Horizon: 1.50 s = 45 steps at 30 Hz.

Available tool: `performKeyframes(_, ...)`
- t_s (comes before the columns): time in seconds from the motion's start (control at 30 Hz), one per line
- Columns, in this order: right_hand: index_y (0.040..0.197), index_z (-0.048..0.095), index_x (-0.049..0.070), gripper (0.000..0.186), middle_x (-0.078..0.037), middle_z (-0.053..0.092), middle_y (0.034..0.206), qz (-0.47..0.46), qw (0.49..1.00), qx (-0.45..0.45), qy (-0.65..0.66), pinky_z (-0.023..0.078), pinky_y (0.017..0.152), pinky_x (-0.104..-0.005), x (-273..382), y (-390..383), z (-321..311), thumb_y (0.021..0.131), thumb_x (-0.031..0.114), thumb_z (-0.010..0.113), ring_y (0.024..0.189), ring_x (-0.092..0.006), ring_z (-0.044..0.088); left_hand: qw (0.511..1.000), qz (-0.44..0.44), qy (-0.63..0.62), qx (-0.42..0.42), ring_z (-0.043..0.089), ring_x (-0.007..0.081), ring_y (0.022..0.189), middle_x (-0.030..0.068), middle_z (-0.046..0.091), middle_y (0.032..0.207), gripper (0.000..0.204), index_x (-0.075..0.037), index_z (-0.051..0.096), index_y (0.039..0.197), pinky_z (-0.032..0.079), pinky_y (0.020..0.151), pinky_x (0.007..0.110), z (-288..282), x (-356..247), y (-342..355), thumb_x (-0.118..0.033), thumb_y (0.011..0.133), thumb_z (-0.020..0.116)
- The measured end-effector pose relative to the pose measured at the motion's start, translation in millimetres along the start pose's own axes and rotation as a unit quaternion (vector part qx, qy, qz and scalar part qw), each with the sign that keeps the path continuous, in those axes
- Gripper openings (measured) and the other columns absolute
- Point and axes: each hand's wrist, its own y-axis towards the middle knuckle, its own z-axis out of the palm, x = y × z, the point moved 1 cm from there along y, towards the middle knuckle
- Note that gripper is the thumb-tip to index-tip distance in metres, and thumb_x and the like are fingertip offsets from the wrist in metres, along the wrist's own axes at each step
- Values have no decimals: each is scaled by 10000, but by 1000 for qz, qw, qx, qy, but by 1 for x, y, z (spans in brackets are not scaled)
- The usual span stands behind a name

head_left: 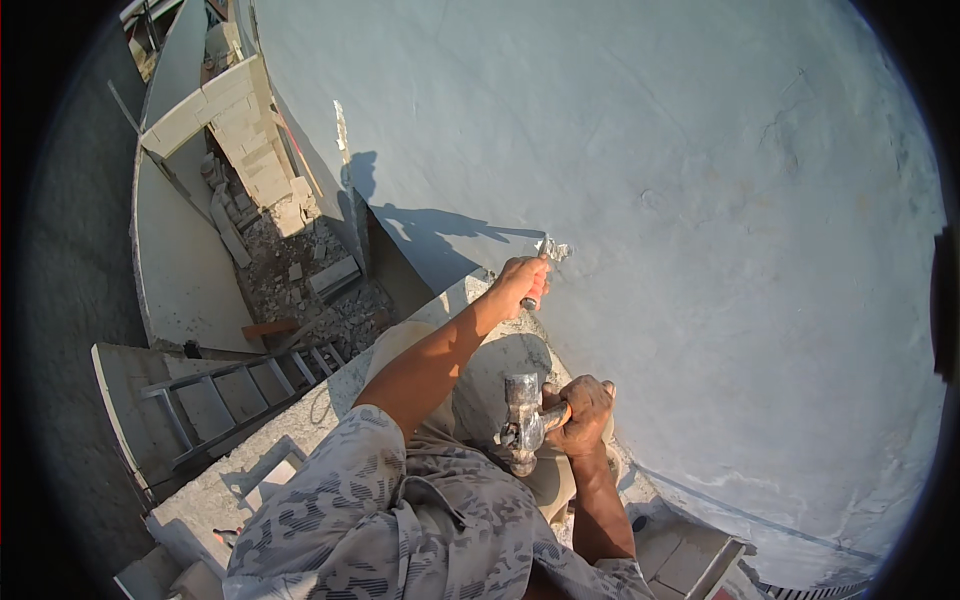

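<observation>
Grey-blue plaster is being worked here: the broad, smooth wall [720, 300] is marked by a small, pale chipped patch [560, 251], and the tip of a slim metal chisel with a red, dark-ended handle [537, 288] is set against it. The chisel is gripped in the closed left hand [516, 281]. Lower down, a wooden-handled, worn steel hammer [522, 425] is clenched in the right hand [584, 415], its head held well apart from the chisel. Chipping seems to be in hand; a steady chisel and a squarely aligned blow appear to be called for. No container can be made out with certainty.
</observation>
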Motion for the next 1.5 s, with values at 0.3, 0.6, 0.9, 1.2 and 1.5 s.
performKeyframes(0.3, 641, 483, 66, 262, -75, 483, 565, -141, 987, -49, 52, 367, 483, -392, 4, 21, 4, 681, 82, 742, 486, -282, 485, 997, -70, 6, 42, 494, 121, 469, 89, 561, 678, 541, 84, 512, 1199, 388, 384, 251, -9, -32, -3, -390, 941, 541)
performKeyframes(0.6, 737, 579, 106, 199, -88, 526, 596, -73, 995, 59, 14, 424, 510, -403, 28, 23, 2, 666, 192, 745, 534, -311, 553, 997, -71, -20, 18, 495, 115, 491, 75, 568, 709, 517, 60, 539, 1160, 355, 376, 259, -2, -27, 2, -401, 927, 568)
performKeyframes(0.9, 714, 578, 65, 213, -148, 621, 677, 131, 981, 143, -8, 462, 538, -430, -22, 6, 28, 684, 173, 759, 608, -374, 609, 998, -32, -28, -50, 510, 158, 500, 97, 550, 736, 427, 29, 557, 1038, 372, 388, 284, 10, -11, 6, -382, 923, 577)
performKeyframes(1.2, 737, 593, 33, 182, -163, 589, 619, 185, 966, 173, -52, 431, 518, -410, -63, 10, 26, 730, 160, 724, 557, -380, 577, 996, -38, -28, -74, 554, 178, 538, 139, 592, 761, 413, 42, 557, 1038, 413, 393, 321, 12, -15, 13, -354, 924, 585)
performKeyframes(1.5, 645, 463, 23, 244, -48, 380, 547, 218, 968, 25, 125, 333, 472, -301, -44, -18, 16, 758, 130, 651, 559, -107, 340, 971, -8, -98, -219, 559, 168, 563, 53, 520, 677, 289, -52, 528, 817, 436, 410, 315, 83, 2, 23, -316, 924, 573)
